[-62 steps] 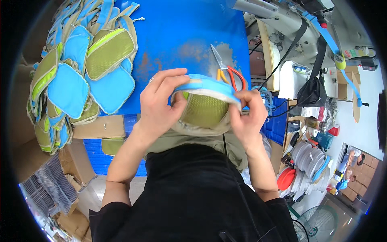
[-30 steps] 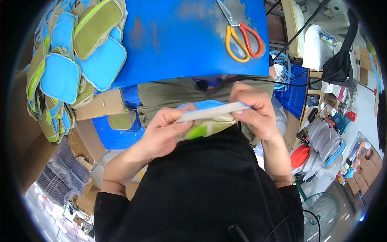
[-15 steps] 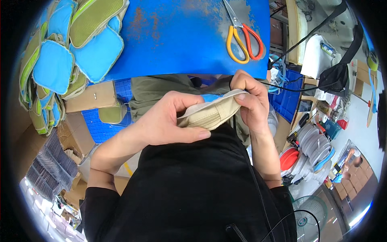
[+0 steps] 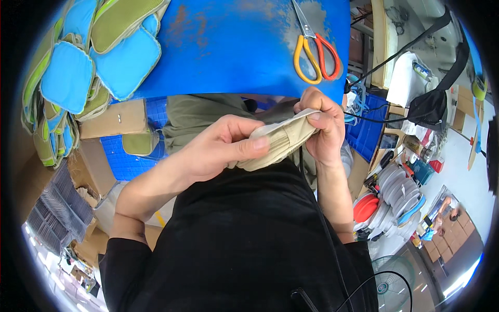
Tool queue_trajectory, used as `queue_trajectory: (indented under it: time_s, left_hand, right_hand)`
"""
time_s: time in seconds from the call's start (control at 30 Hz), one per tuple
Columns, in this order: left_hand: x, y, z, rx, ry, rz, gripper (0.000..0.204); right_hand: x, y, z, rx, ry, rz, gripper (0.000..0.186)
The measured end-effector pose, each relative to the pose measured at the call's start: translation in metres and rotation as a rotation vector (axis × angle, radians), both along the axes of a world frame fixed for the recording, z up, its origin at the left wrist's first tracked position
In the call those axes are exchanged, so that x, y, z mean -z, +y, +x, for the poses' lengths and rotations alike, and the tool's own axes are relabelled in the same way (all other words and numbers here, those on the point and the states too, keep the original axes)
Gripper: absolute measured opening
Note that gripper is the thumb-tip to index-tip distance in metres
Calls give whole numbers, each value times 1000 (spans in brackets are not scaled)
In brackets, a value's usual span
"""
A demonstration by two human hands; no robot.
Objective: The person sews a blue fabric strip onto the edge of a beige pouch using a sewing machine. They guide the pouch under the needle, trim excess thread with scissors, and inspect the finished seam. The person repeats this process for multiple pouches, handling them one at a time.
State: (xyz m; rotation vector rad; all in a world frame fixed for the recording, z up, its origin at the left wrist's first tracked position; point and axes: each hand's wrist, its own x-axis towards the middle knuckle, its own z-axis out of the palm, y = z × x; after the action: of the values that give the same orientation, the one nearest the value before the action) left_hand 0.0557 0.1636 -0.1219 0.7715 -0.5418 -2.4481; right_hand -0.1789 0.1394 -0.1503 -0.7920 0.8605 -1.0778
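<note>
The left hand (image 4: 221, 150) is nearly closed, with its thumb flat on the near face of a small tan cloth bag (image 4: 285, 136) and its other fingers bent behind it. The right hand (image 4: 326, 127) is curled up tight and pinches the bag's top corner between thumb and finger. So the bag is between the two hands, up off the tabletop (image 4: 223, 62), tilted so that the end by the right hand is higher. A line like a zipper runs along the bag, just beside the left thumb. Nearer the body than both hands is the black shirt (image 4: 244, 229). Past the left hand are the green pants (image 4: 202, 112). Past the right hand, on the blue tabletop, lie scissors (image 4: 315, 60) with one yellow handle and one red handle, well apart from the fingers. Far to the left of the left hand is a big pile of blue and green bags (image 4: 67, 78). Between that hand and the pile, lower than the tabletop, are a brown box (image 4: 115, 119) and a blue basket (image 4: 122, 164).
</note>
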Motion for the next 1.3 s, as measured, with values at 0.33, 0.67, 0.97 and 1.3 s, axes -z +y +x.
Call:
queue_trajectory:
  time_s: [0.33,0.67,0.97,1.3]
  left_hand:
    - [-9,-13,10,-10,-181,-248,27]
    - [-15,-81,34,-678,-1303,-1444,38]
    - [-22,-99,25,-447,-1173,-1701,45]
    - [-136,-55,24,-408,-522,-1338,36]
  right_hand:
    - [3,3,-8,-4,245,-90,21]
    - [-42,-13,14,155,1136,-885,39]
    - [-56,-45,23,-31,1013,-711,53]
    - [-27,-134,32,68,33,153,59]
